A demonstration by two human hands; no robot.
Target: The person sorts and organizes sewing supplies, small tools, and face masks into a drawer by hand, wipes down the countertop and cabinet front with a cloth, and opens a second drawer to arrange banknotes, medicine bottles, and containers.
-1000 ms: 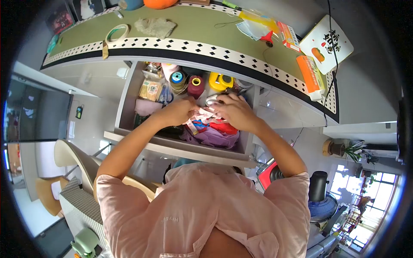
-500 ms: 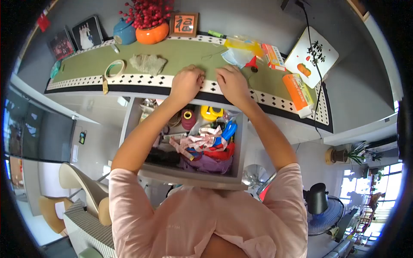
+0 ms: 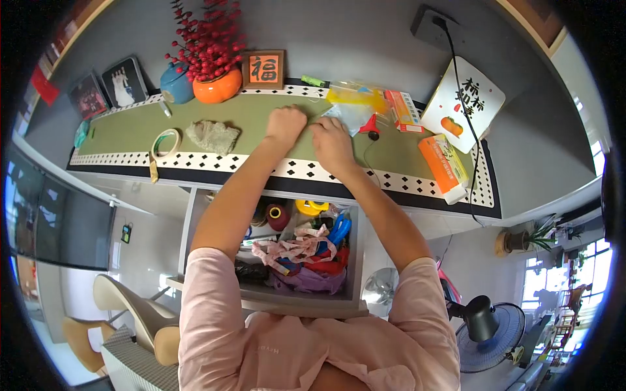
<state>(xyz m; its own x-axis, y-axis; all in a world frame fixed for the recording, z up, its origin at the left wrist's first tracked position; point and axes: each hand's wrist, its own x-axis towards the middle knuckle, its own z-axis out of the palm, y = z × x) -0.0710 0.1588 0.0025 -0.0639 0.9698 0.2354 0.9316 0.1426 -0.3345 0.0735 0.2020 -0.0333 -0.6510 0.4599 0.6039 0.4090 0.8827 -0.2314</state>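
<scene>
My left hand [image 3: 285, 124] is closed over the green desk mat [image 3: 251, 124]; what its fingers hold, if anything, is too small to make out. Close to its right, my right hand [image 3: 331, 142] has curled, closed fingers, near a clear bag [image 3: 352, 114] and a red-handled tool [image 3: 370, 127]. Nearer my body is the open drawer [image 3: 355, 260], where a pink patterned tape [image 3: 297, 249] lies loosely over red and purple cloth [image 3: 306, 280]. A blue-handled tool [image 3: 340, 229], a maroon thread spool [image 3: 277, 216] and a yellow tape measure [image 3: 312, 206] are also inside.
On the mat's left are a grey-green cloth [image 3: 213, 136] and a tape roll [image 3: 167, 142]. Behind stand an orange pot [image 3: 218, 88] and a framed character [image 3: 263, 69]. An orange box [image 3: 442, 166], a white board [image 3: 464, 104] and a hanging black cable are at the right.
Both hands have left the drawer and moved forward above the desk mat, then a little farther back. The pink tape now lies uncovered in the drawer. The view has tilted up.
</scene>
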